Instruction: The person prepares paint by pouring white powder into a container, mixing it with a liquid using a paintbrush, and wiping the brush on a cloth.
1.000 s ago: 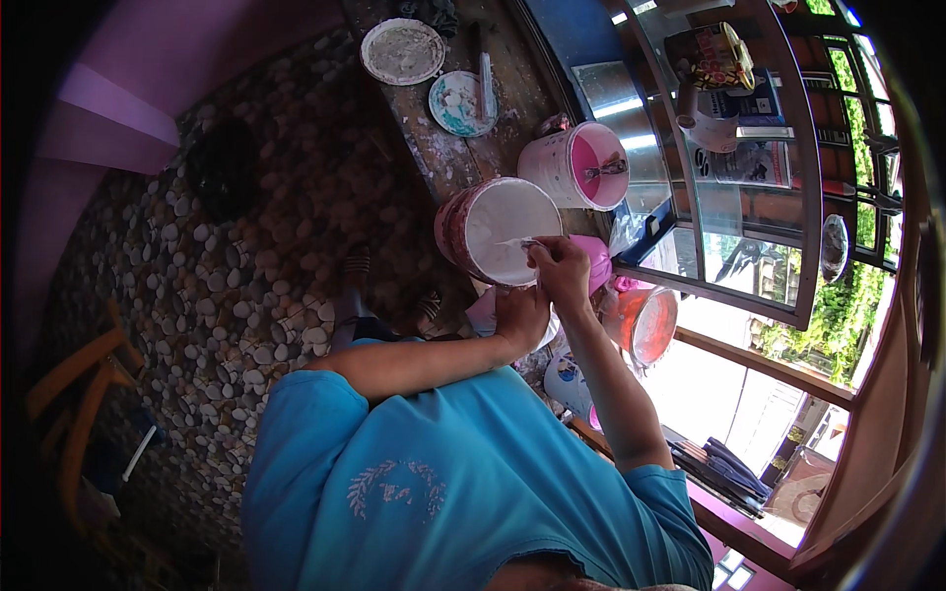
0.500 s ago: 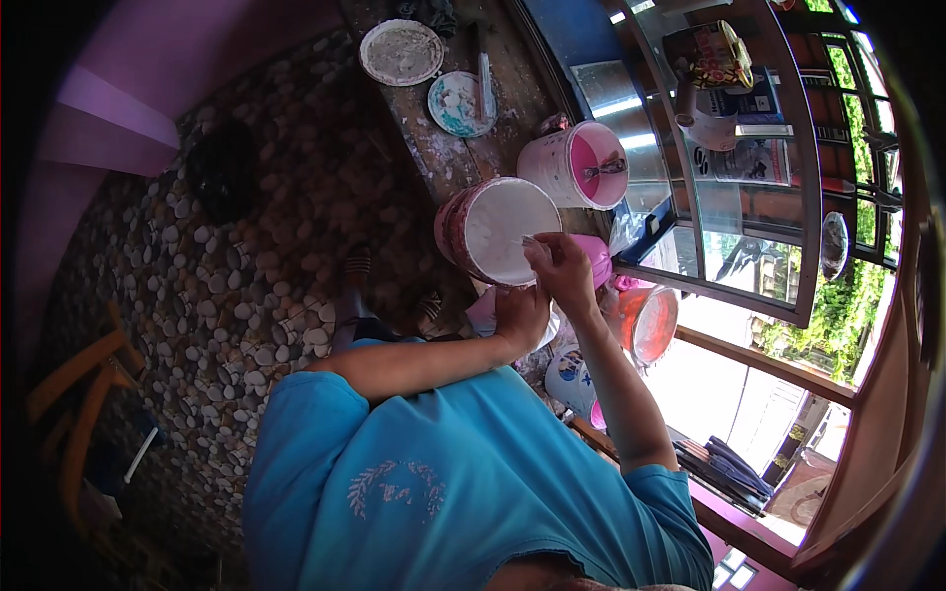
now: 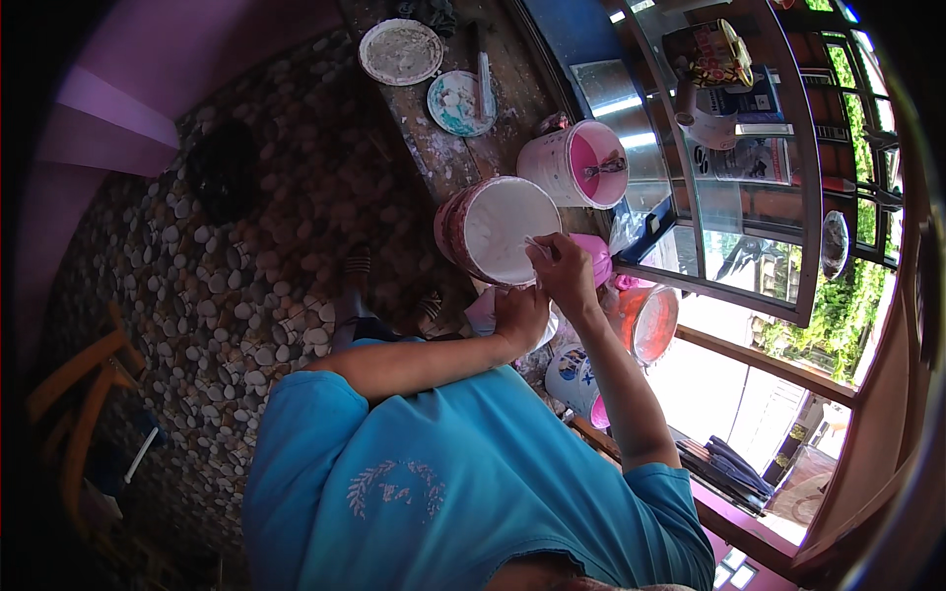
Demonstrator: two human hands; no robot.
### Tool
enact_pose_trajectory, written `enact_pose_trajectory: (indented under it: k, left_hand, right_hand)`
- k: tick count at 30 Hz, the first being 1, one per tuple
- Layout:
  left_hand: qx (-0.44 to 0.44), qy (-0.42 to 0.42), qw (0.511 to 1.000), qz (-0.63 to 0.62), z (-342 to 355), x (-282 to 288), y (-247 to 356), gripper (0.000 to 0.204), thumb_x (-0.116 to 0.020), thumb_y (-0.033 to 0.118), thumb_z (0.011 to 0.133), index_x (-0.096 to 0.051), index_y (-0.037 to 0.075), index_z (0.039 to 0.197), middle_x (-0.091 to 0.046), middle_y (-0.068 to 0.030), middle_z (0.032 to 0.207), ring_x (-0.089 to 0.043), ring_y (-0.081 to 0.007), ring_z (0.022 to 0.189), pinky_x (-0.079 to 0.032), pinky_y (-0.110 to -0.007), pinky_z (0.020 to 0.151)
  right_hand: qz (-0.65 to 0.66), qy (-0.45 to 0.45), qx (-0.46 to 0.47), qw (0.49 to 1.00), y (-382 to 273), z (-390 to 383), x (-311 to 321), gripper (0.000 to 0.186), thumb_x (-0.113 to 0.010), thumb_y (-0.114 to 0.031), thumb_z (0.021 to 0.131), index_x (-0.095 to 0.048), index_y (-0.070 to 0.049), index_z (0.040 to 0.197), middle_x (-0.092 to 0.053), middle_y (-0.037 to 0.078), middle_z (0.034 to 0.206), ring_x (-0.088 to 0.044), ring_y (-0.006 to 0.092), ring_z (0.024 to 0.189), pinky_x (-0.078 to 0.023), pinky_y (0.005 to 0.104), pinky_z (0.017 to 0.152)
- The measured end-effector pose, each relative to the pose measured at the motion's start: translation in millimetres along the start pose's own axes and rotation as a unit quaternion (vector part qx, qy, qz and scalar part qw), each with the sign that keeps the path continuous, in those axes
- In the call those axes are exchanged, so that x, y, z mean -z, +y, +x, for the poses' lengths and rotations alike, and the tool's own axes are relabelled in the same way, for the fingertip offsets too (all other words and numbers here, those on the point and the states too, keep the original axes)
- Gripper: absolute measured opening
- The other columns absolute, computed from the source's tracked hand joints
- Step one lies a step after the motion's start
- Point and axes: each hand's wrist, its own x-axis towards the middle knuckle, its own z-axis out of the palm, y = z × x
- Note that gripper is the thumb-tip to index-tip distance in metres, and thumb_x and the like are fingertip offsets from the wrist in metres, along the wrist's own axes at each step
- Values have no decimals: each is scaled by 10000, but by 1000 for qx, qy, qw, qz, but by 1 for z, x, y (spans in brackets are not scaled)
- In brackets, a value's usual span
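My left hand (image 3: 520, 313) is closed just below the rim of a white-lined bucket (image 3: 506, 219) with reddish smears on its outside. A whitish bag-like thing (image 3: 482, 308) shows around this hand, mostly hidden by it. Right above, my right hand (image 3: 565, 268) pinches a thin, pale, film-like piece (image 3: 535, 248) between thumb and fingers. That piece overlaps the near edge of the bucket's mouth. Whether it is joined to the bag-like thing, I cannot tell. Inside the bucket, the contents look white.
Beyond stands a bucket with pink inside (image 3: 597, 163). A stained wooden bench (image 3: 493, 148) carries two round paint-smeared lids (image 3: 401, 52). An orange-red container (image 3: 652, 325) and a white tub (image 3: 569, 379) are to the right, near a glass cabinet (image 3: 759, 217). Pebble-patterned floor (image 3: 246, 305) lies left.
The pale piece in my right hand has shifted slightly and now looks narrower. My right fingers have turned a little; my left hand stays in place.
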Motion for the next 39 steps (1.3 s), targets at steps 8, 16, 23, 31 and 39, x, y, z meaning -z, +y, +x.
enact_pose_trajectory:
  k: [8, 16, 23, 31, 39]
  left_hand:
    - [-2, -11, 1000, 25, -1, 2, 2, 493, -312, 290, 956, -671, 32, 738, -653, -217, 757, -626, -383, 766, -364, -506, 803]
    - [-20, 23, 999, 31, 0, -1, 0, 471, -340, 283, 944, -665, 30, 715, -648, -206, 725, -627, -369, 732, -367, -495, 787]
    - [1, 21, 1000, -11, 0, 4, 5, 513, -304, 292, 972, -656, 24, 713, -647, -209, 723, -630, -368, 742, -380, -492, 789]
    - [-16, 29, 999, 10, 0, 3, 4, 565, -264, 336, 989, -664, 25, 739, -647, -216, 732, -635, -381, 761, -415, -491, 777]
    - [-23, 12, 998, 58, -3, -2, -3, 588, -240, 363, 994, -664, 26, 767, -649, -226, 746, -634, -395, 772, -436, -498, 777]
  right_hand:
    - [2, 11, 14, 1000, 12, 2, -5, 212, -679, -137, 818, -659, 33, 943, -662, 114, 724, -625, 137, 650, -489, 277, 604]
    - [2, 28, 6, 1000, 10, 3, -5, 175, -662, -127, 828, -653, 29, 906, -653, 96, 696, -630, 129, 636, -487, 268, 583]
    - [66, 28, -6, 997, 2, -2, -6, 179, -649, -143, 856, -640, 16, 937, -656, 86, 717, -653, 126, 647, -494, 255, 542]
    - [140, -11, -150, 979, -14, -2, 0, 221, -633, -180, 879, -619, 25, 960, -667, 93, 770, -666, 145, 654, -494, 254, 525]
    - [167, -11, -151, 974, 5, 1, -4, 238, -651, -187, 859, -631, 27, 961, -670, 98, 720, -641, 124, 628, -491, 251, 559]
